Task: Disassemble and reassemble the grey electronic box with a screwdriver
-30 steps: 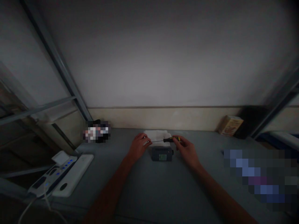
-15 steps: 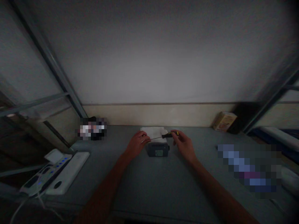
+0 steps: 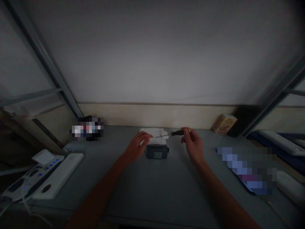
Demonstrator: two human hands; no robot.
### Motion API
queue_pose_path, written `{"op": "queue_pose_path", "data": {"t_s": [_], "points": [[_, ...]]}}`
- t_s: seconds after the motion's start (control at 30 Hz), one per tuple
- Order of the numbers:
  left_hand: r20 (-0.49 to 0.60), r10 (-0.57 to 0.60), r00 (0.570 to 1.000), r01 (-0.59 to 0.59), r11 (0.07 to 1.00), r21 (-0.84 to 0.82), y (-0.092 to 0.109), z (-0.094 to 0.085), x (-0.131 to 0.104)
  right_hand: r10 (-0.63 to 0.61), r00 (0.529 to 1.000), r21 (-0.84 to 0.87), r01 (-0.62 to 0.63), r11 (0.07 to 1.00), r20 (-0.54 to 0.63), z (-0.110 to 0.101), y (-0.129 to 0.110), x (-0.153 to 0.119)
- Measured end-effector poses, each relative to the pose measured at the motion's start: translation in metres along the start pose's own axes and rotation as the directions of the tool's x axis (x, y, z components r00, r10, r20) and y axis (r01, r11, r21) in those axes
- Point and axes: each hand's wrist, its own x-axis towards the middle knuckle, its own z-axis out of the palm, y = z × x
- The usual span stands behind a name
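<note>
Hands: two, bare, forearms reaching in from the near edge of the counter (image 3: 152, 190) toward its far middle.

Right hand (image 3: 193, 143): fingers curled, pinching the dark handle of a screwdriver (image 3: 177, 133) near its yellow-marked end. The tool is held level above the counter, thin shaft pointing left, tip hanging over the white cloth (image 3: 153, 132). Held clear of everything, touching nothing but the hand; the light fingertip grip looks suited to aiming the tip rather than bearing down.

Left hand (image 3: 137, 147): half open, fingers loosely bent, nothing held. Its fingertips sit at the upper left corner of the small grey box (image 3: 157, 151); whether they touch it or hang just beside it cannot be told in this dim light. The placement looks like a steadying one.

Small grey box: flat on the counter between the two hands, toward the far edge, a pale green label on its near face. The white cloth lies just behind it, against the wall.

Also present:
- white power strips (image 3: 45, 175), at the left edge, blue lights showing on one;
- a small cardboard carton (image 3: 224, 124), at the far right corner, tilted against the wall.
</note>
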Motion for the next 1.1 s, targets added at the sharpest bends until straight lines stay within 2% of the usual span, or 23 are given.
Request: {"op": "queue_pose_path", "data": {"t_s": [0.13,0.27,0.4,0.53,0.77,1.1], "points": [[0.098,0.04,0.994,-0.036,0.998,-0.044,0.016,0.001,-0.003,0.0,0.996,0.015,0.001,1.0,-0.093,-0.009,-0.003,0.006],[0.172,0.083,0.981,-0.09,0.996,0.029,0.026,0.006,-0.005,-0.033,0.989,0.034,0.039,0.999,-0.143,-0.016,-0.007,0.01],[0.22,0.084,0.972,-0.109,0.989,0.102,0.027,0.011,-0.007,-0.043,0.985,0.049,0.052,0.997,-0.167,-0.019,-0.012,0.011],[0.222,0.067,0.973,-0.101,0.984,0.145,0.021,0.014,-0.007,-0.047,0.983,0.072,0.06,0.996,-0.18,-0.021,-0.016,0.011],[0.215,0.123,0.969,-0.168,0.964,0.208,0.016,0.014,-0.005,-0.113,0.983,0.023,0.118,0.993,-0.143,-0.019,-0.02,0.007],[0.163,0.227,0.96,-0.264,0.928,0.261,0.014,0.024,-0.009,-0.111,0.983,0.02,0.115,0.993,-0.147,-0.017,-0.027,0.004]]}}
